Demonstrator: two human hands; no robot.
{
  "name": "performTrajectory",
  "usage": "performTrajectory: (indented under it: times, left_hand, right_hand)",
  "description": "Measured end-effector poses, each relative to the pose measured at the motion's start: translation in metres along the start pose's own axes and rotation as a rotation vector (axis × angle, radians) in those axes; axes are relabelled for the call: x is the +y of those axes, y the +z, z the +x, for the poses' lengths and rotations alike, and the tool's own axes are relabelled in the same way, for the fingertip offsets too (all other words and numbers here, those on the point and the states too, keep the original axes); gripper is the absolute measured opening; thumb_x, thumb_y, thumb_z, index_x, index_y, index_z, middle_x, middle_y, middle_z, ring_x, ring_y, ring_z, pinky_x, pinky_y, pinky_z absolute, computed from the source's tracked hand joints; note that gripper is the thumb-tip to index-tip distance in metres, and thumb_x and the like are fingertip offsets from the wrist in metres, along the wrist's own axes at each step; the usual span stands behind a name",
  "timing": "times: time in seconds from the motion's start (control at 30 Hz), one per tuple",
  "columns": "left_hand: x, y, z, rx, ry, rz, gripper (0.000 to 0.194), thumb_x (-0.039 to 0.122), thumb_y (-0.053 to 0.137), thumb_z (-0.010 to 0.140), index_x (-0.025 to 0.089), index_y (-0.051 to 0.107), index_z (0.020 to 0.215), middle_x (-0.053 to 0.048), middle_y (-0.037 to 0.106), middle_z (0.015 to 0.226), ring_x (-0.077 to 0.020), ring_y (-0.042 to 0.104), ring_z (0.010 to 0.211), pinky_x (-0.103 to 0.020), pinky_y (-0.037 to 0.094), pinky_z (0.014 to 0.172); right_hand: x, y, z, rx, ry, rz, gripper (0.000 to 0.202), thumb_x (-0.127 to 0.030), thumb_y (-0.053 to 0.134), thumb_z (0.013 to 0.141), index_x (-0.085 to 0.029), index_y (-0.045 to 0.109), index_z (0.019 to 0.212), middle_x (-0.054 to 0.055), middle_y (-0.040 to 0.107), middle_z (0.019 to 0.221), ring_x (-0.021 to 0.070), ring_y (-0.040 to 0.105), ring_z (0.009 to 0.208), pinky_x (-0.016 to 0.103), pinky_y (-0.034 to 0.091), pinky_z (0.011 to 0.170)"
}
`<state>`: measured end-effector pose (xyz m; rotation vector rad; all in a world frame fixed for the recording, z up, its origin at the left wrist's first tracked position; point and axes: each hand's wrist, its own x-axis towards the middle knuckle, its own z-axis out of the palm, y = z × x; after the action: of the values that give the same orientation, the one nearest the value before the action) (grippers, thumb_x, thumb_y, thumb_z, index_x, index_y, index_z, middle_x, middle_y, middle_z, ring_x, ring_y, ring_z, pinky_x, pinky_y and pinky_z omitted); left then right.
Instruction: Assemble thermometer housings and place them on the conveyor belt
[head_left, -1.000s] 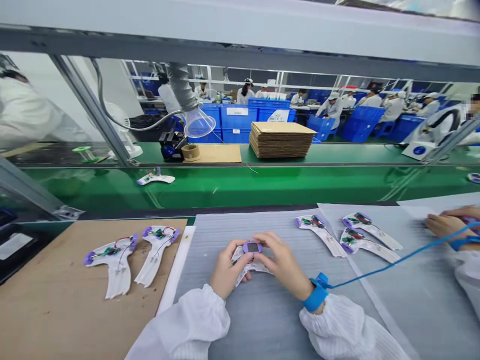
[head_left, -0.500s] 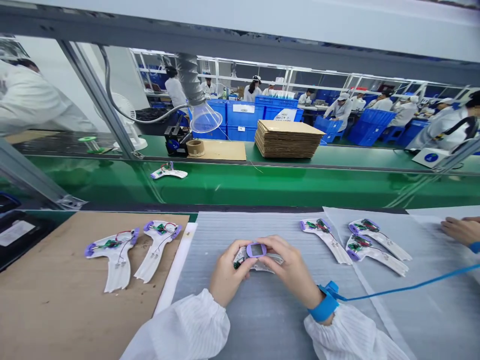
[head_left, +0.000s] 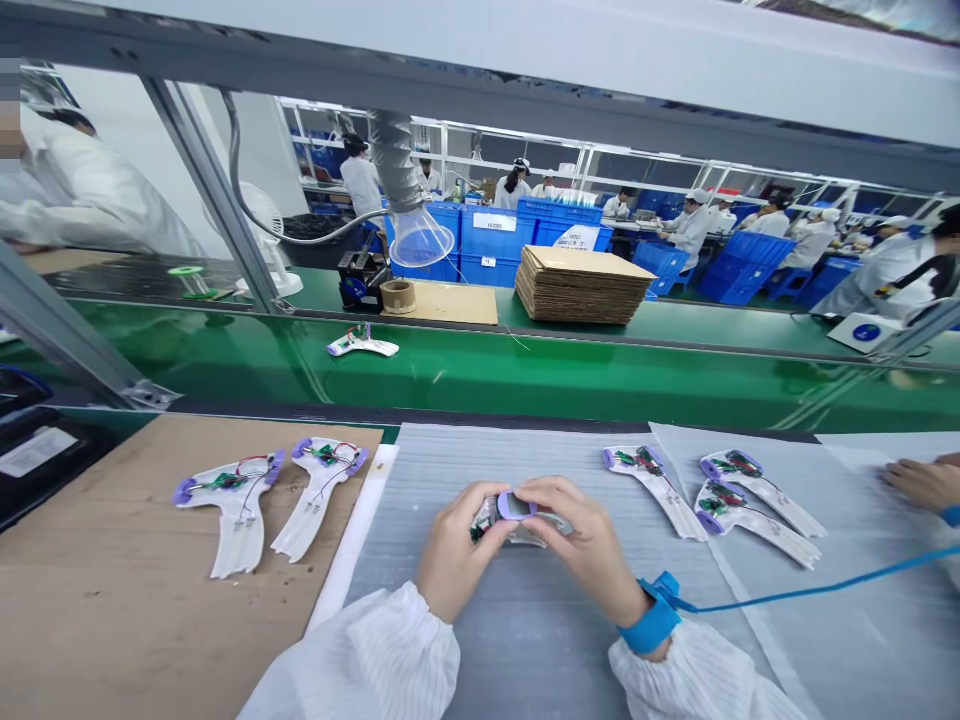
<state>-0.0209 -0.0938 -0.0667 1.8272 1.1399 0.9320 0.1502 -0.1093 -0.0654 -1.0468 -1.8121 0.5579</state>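
My left hand (head_left: 457, 545) and my right hand (head_left: 589, 535) pinch a small purple-framed display (head_left: 517, 506) between fingers and thumbs. The display is tilted, over a white gun-shaped half shell (head_left: 529, 538) with a circuit board at its left end. My fingers cover much of this shell, and how firmly the two parts are joined I cannot tell. A blue strap (head_left: 651, 618) with a cord circles my right wrist. Right of my hands, several similar half shells with boards and wires, among them a white half shell (head_left: 660, 485), lie on foam sheeting.
Two wired half shells (head_left: 240, 500) lie on the cardboard (head_left: 135, 590) at left. Beyond runs a green conveyor belt (head_left: 480, 375) carrying another half shell (head_left: 363, 343). Stacked cardboard (head_left: 581, 290) and a tape roll (head_left: 397, 296) stand behind it. A co-worker's hand (head_left: 922, 483) rests at far right.
The purple-framed display has tipped between my fingers, and its screen now faces me at a different angle. On the belt, the half shell has shifted slightly right.
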Motion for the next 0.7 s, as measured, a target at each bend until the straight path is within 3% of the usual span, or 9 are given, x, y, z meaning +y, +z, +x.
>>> performTrajectory:
  times: [0.2,0.37,0.7]
  left_hand:
    - [0.002,-0.002,0.001,0.026,0.081,0.05,0.022,0.021,0.055,0.082,0.026,0.054,0.103,0.001,0.063,0.1,-0.0167,0.06,0.092,-0.026,0.046,0.078]
    - [0.007,-0.002,0.0,0.01,0.189,0.124,0.022,0.023,0.054,0.084,0.027,0.053,0.106,0.0,0.062,0.102,-0.0158,0.058,0.095,-0.025,0.044,0.079]
    - [0.01,0.001,-0.004,-0.027,0.238,0.176,0.023,0.022,0.051,0.085,0.028,0.051,0.107,0.001,0.062,0.1,-0.0149,0.058,0.091,-0.024,0.045,0.073]
  right_hand:
    - [0.001,-0.009,0.004,-0.016,-0.003,0.008,0.016,-0.025,0.059,0.083,-0.024,0.063,0.098,0.008,0.06,0.103,0.0218,0.058,0.096,0.036,0.048,0.083]
    - [-0.005,-0.012,0.01,0.104,0.018,0.035,0.003,-0.02,0.055,0.085,-0.021,0.055,0.087,0.003,0.057,0.083,0.0183,0.055,0.082,0.032,0.045,0.073]
    - [-0.012,-0.01,0.011,-0.025,-0.015,-0.068,0.009,-0.012,0.045,0.089,-0.02,0.047,0.086,0.002,0.05,0.08,0.0171,0.047,0.078,0.03,0.039,0.07]
